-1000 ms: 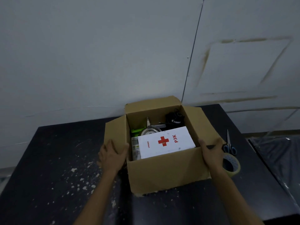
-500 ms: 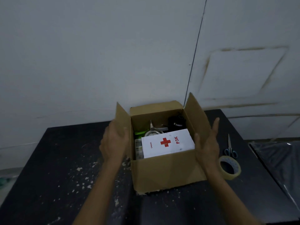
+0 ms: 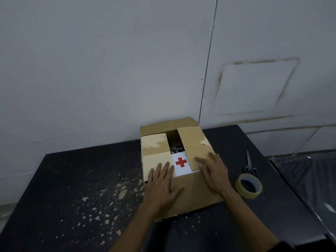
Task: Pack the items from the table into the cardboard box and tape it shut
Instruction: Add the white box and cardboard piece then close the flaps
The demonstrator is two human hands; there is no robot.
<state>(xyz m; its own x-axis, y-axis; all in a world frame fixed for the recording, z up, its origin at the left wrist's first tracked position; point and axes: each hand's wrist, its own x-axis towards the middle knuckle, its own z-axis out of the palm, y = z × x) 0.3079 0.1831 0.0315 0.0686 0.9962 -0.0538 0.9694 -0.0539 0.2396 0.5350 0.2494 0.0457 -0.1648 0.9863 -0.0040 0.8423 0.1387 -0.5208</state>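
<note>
The cardboard box (image 3: 192,190) stands on the black table against the wall. Its left flap (image 3: 156,148) and right flap (image 3: 194,142) are folded down over the top, with a gap between them. Through the gap shows a white first-aid box with a red cross (image 3: 181,162) and dark items behind it. My left hand (image 3: 161,182) presses flat on the left flap and the near flap. My right hand (image 3: 213,171) presses flat on the right flap. The far flap (image 3: 167,124) stands up at the back.
A roll of clear tape (image 3: 249,186) lies right of the box, with blue-handled scissors (image 3: 250,166) just behind it. The black table (image 3: 72,179) is speckled with pale flakes on the left. A dark plastic-covered surface (image 3: 309,179) adjoins at the right.
Both hands pushed the side flaps from upright down onto the top of the box. The contents are now mostly covered.
</note>
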